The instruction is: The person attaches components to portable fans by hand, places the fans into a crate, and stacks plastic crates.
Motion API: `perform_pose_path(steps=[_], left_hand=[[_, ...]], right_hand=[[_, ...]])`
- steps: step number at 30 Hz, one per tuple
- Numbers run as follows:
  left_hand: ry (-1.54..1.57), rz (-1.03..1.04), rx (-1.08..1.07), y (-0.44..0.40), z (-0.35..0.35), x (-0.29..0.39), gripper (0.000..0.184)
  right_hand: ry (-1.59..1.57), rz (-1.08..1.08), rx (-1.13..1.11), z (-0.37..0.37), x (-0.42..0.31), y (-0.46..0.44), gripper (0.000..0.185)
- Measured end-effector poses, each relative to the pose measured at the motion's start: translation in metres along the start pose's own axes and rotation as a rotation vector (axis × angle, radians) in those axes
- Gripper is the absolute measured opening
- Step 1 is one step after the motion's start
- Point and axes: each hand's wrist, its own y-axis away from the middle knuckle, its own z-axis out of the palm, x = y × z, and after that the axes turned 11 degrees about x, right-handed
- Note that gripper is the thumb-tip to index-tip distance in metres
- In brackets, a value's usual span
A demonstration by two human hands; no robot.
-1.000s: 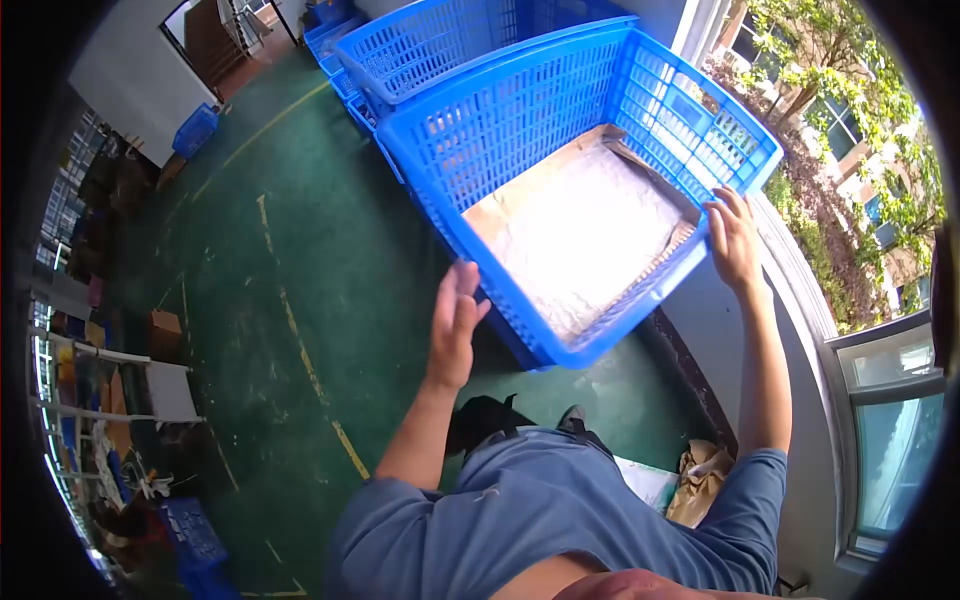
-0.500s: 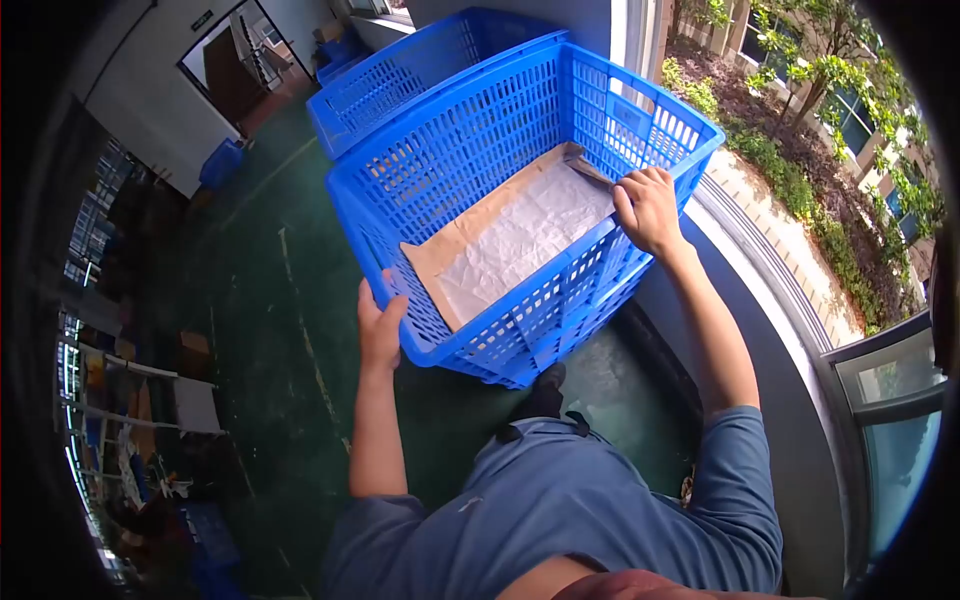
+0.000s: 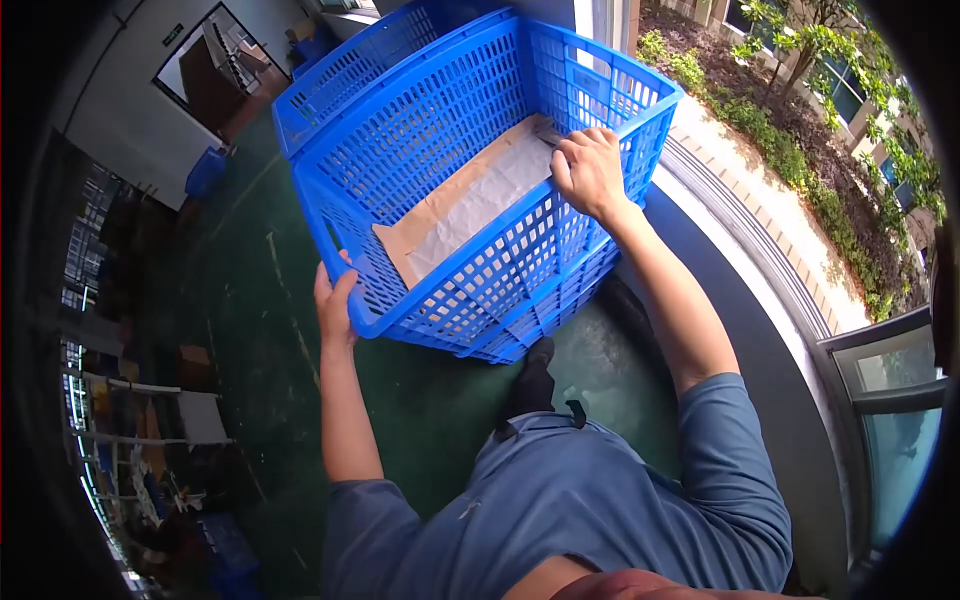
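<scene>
A large blue plastic crate [image 3: 500, 262] with slatted walls is in front of me, tilted in the head view. Brown cardboard or paper [image 3: 402, 240] and a crumpled whitish sheet [image 3: 490, 195] line its bottom. My left hand [image 3: 337, 305] grips the near left corner, its fingers partly hidden by the rim. Farther along, my right hand [image 3: 592, 172] is closed over the near side's top rim, toward the right corner. Nothing else is in either hand.
Another blue crate [image 3: 350, 68] stands right behind this one. A window ledge [image 3: 745, 215] runs along the right. Cluttered shelving [image 3: 150, 425] is at the left, and a doorway [image 3: 215, 75] is at the far back. Green floor [image 3: 250, 290] lies around my feet.
The crate and both hands have shifted up and left in view. Its near wall now hides more of the lining. Both hands keep their hold on the rim.
</scene>
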Motion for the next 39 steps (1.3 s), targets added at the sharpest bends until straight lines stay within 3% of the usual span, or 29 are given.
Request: perform_pose_path(steps=[4,9,12,13,14,16,19,21,22,24,26,28,30,32,39], left_hand=[[0.007,0.014,-0.006,0.0,0.004,0.0,0.047],[0.098,0.007,0.028,-0.01,-0.003,-0.014,0.048],[-0.34,0.355,0.28,0.002,-0.018,-0.021,0.056],[-0.562,0.585,0.283,0.043,-0.014,0.028,0.054],[-0.467,0.741,0.165,0.071,-0.027,0.064,0.049],[-0.46,1.074,0.112,0.137,-0.069,0.141,0.036],[-0.695,1.392,0.077,0.227,-0.156,0.23,0.03],[-0.858,1.393,0.069,0.276,-0.21,0.249,0.031],[-0.929,1.367,0.075,0.298,-0.236,0.254,0.032],[-1.042,1.291,0.1,0.334,-0.287,0.254,0.033],[-1.109,1.205,0.143,0.361,-0.342,0.251,0.035],[-1.167,1.128,0.213,0.387,-0.391,0.252,0.037],[-1.223,1.059,0.292,0.411,-0.436,0.251,0.038],[-1.274,0.981,0.374,0.429,-0.48,0.25,0.041],[-1.363,0.788,0.618,0.467,-0.642,0.239,0.049]], right_hand=[[-0.009,-0.012,0.074,0.002,0.003,0.004,0.025],[0.011,0.021,-0.004,-0.001,0.004,0.003,0.028],[0.039,-0.007,-0.173,-0.004,0.007,0.0,0.03],[0.013,0.001,-0.143,-0.006,0.006,0.0,0.031],[-0.003,0.032,-0.193,-0.008,0.009,-0.001,0.031],[-0.165,0.056,-0.09,-0.017,0.005,0.004,0.026],[-0.412,0.367,-0.043,-0.063,-0.065,0.039,0.026],[-0.651,0.536,0.006,-0.09,-0.155,0.086,0.028],[-0.619,0.486,-0.065,-0.095,-0.19,0.115,0.026],[-0.692,0.573,-0.338,-0.08,-0.29,0.173,0.023],[-0.772,0.821,-0.735,-0.048,-0.368,0.242,0.02],[-0.84,0.781,-0.946,-0.025,-0.449,0.29,0.023],[-0.69,0.368,-1.23,-0.023,-0.532,0.283,0.028],[-0.834,0.236,-1.345,0.002,-0.586,0.303,0.033],[-0.724,-0.115,-1.589,0.103,-0.72,0.367,0.03]])
